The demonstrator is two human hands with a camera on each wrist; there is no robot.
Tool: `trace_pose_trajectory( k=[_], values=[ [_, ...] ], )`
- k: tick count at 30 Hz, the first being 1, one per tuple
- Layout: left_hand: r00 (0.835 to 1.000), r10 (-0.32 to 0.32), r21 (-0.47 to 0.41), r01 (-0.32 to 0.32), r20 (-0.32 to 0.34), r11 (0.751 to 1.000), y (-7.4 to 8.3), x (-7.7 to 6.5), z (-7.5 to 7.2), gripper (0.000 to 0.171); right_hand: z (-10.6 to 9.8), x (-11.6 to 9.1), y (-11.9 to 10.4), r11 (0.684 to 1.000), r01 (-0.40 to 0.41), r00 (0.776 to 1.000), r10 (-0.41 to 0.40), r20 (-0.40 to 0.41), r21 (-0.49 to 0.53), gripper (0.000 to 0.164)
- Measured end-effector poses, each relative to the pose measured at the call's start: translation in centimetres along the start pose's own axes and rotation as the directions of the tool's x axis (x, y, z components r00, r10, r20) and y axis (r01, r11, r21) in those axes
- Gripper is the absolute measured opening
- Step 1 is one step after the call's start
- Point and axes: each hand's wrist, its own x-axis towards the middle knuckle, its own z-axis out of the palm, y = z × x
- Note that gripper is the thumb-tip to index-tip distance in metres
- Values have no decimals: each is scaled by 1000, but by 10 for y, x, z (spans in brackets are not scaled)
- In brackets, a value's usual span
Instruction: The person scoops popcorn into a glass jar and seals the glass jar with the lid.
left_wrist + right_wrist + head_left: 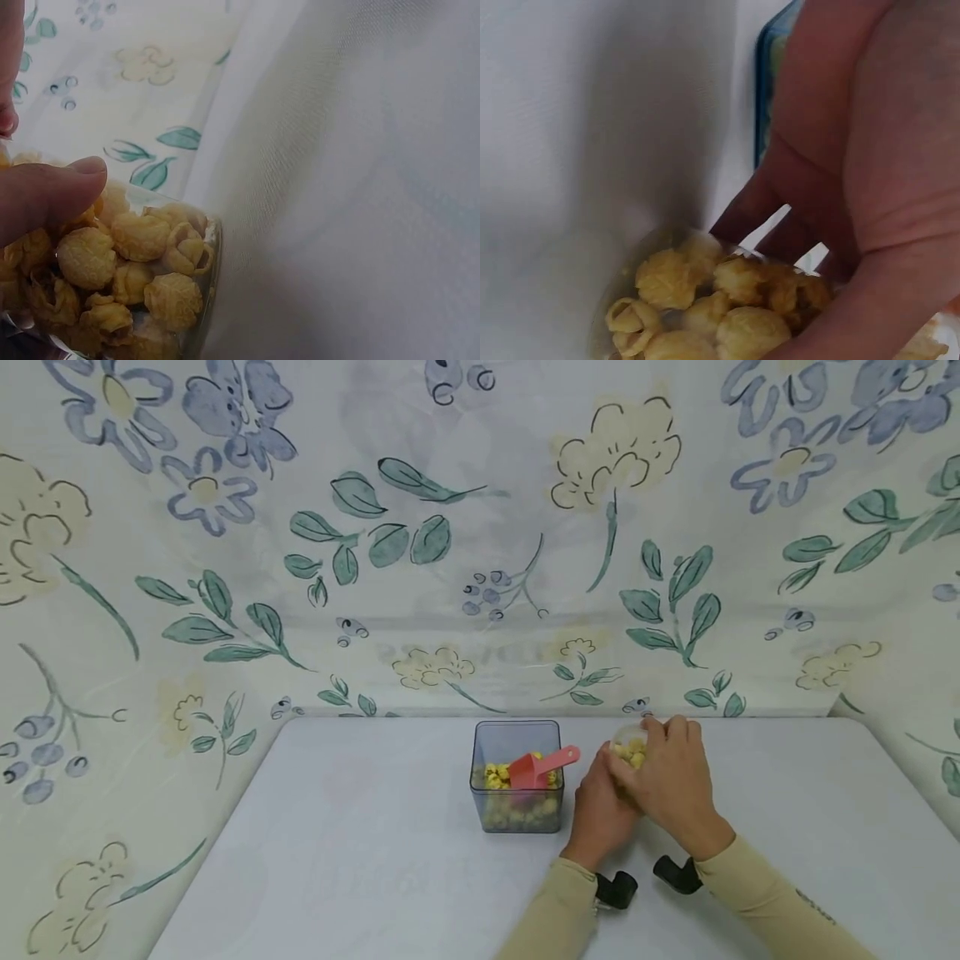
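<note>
Both hands are together on a small clear plastic container (628, 732) filled with pale yellow popcorn (142, 236). My left hand (604, 806) grips it from the left and below. From the right, my right hand (678, 781) curls over it, fingers at its far side. A thumb (52, 191) lies across the clear wall in the left wrist view. The right wrist view shows popcorn (754, 330) behind the same wall, beside the hand. Just left of the hands stands a bluish see-through bin (521, 818) partly filled with popcorn. A pink scoop (531, 770) rests in it, its handle over the right rim.
The white table (360, 827) runs back to a flowered cloth (495, 527) hanging behind it. Black wrist mounts (617, 890) stick out below both wrists, between the sleeves.
</note>
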Motion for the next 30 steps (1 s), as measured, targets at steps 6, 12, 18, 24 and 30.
trace_pose_trajectory(
  k=[6,12,18,24,30],
  values=[
    [1000,14,-10,-14,15,1000,-1,0,-3,73,-5,-1,-1,998,-48,993,43,114,34,85],
    [999,-24,-65,27,48,998,0,1,-3,77,-22,4,8,951,-181,949,102,298,249,100],
    [994,-85,-74,90,70,993,0,1,-5,82,-38,16,27,914,-188,894,7,448,360,87],
    [993,-94,-78,99,73,992,0,1,-5,84,-43,21,39,904,-130,866,-97,491,408,75],
    [992,-104,-67,109,77,992,0,1,-4,85,-43,24,39,914,-117,864,-99,494,388,75]
  ],
)
